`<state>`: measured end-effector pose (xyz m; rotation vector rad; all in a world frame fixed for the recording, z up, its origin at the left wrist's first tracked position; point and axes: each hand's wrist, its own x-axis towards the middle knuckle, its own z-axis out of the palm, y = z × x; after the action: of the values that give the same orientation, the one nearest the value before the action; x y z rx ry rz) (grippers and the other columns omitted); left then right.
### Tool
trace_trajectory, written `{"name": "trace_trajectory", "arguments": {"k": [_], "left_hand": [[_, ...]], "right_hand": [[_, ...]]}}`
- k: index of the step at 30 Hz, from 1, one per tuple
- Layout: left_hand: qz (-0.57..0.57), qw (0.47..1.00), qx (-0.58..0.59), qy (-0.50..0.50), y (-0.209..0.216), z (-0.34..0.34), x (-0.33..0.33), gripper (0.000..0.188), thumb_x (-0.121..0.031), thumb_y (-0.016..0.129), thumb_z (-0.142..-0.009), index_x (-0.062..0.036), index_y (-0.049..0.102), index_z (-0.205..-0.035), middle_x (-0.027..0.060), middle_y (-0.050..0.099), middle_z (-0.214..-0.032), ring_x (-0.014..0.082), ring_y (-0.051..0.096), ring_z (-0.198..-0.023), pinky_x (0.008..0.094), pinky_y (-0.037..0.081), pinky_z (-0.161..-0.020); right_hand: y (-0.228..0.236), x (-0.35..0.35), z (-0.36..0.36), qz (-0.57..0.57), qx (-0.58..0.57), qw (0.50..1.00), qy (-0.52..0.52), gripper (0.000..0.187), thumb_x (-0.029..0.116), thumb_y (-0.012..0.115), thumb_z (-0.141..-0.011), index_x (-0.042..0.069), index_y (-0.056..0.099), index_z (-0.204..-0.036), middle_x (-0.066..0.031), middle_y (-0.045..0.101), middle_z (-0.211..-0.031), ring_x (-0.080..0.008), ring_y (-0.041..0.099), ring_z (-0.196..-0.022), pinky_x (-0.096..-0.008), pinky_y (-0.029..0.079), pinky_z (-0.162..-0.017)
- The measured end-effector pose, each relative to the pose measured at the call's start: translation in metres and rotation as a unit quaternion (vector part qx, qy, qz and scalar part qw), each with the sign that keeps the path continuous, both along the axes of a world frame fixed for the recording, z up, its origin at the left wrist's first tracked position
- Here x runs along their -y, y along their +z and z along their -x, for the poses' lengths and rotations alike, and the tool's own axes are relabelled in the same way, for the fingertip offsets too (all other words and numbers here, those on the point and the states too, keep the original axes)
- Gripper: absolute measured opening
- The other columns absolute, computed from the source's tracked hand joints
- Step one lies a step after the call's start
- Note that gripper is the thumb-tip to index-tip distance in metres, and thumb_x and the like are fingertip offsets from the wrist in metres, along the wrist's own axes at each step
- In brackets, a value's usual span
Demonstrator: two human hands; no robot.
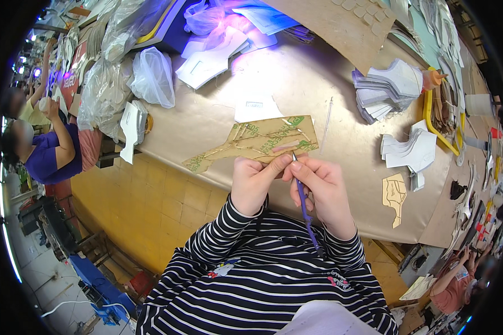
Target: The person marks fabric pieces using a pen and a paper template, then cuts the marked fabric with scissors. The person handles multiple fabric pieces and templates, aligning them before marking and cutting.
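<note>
My right hand (321,187) is closed around a slim purple pen-like tool (304,204) with a pointed silver tip. Its long end slants down toward my striped top. Beside it, my left hand (254,184) is closed in a pinch, thumb meeting the fingers near the tip; what lies between them is hidden. Just beyond both hands is a tan pattern template (246,134) with narrow slots and green print, its near edge partly covered by my fingers. A white cut piece (257,107) lies partly under the template.
Stacked white pieces (385,89) and another stack (409,148) sit at the right, near a small tan template (394,192). A clear pen (328,114) lies on the table. Plastic bags (152,78) stand at the left; a person in purple (53,153) is beyond.
</note>
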<state>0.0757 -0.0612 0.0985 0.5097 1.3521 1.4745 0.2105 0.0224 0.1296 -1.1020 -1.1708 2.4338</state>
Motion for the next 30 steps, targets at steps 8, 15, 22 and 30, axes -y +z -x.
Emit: {"name": "trace_trajectory", "arguments": {"k": [8,15,22,30], "left_hand": [[0.009,0.997,-0.079,0.026,0.002,0.006,0.001,0.015,0.000,0.067,-0.094,0.0090,0.071,-0.105,0.0093,0.073,-0.090,0.0120,0.066,-0.079,0.0237,0.052,-0.070],[-0.028,0.988,-0.105,0.114,0.004,-0.008,0.001,0.015,0.004,0.070,-0.091,0.0082,0.073,-0.105,0.0087,0.074,-0.090,0.0119,0.067,-0.079,0.0232,0.054,-0.070],[-0.074,0.981,-0.108,0.142,0.001,-0.014,0.000,0.019,0.006,0.069,-0.091,0.0061,0.073,-0.109,0.0102,0.074,-0.098,0.0124,0.068,-0.083,0.0241,0.054,-0.074],[-0.061,0.969,-0.173,0.167,0.000,-0.021,-0.002,0.019,0.005,0.068,-0.092,0.0061,0.072,-0.110,0.0105,0.075,-0.099,0.0133,0.069,-0.087,0.0249,0.055,-0.077]], "right_hand": [[-0.004,0.003,0.005,0.010,-0.015,1.000,-0.025,0.032,0.024,0.055,-0.103,-0.001,0.067,-0.086,-0.0020,0.055,-0.052,-0.0043,0.039,-0.040,-0.0211,0.024,-0.040],[-0.009,0.018,0.015,-0.008,-0.038,0.994,-0.098,0.032,0.021,0.056,-0.103,-0.003,0.067,-0.086,-0.0005,0.053,-0.053,-0.0056,0.042,-0.042,-0.0220,0.028,-0.041],[-0.009,0.031,0.022,-0.061,-0.020,0.984,-0.164,0.030,0.017,0.055,-0.104,-0.004,0.068,-0.087,0.0002,0.052,-0.053,-0.0051,0.042,-0.043,-0.0228,0.029,-0.042],[-0.016,0.041,0.029,-0.159,0.004,0.965,-0.209,0.030,0.015,0.055,-0.104,-0.005,0.067,-0.085,-0.0005,0.051,-0.052,-0.0053,0.045,-0.045,-0.0233,0.032,-0.043]]}}
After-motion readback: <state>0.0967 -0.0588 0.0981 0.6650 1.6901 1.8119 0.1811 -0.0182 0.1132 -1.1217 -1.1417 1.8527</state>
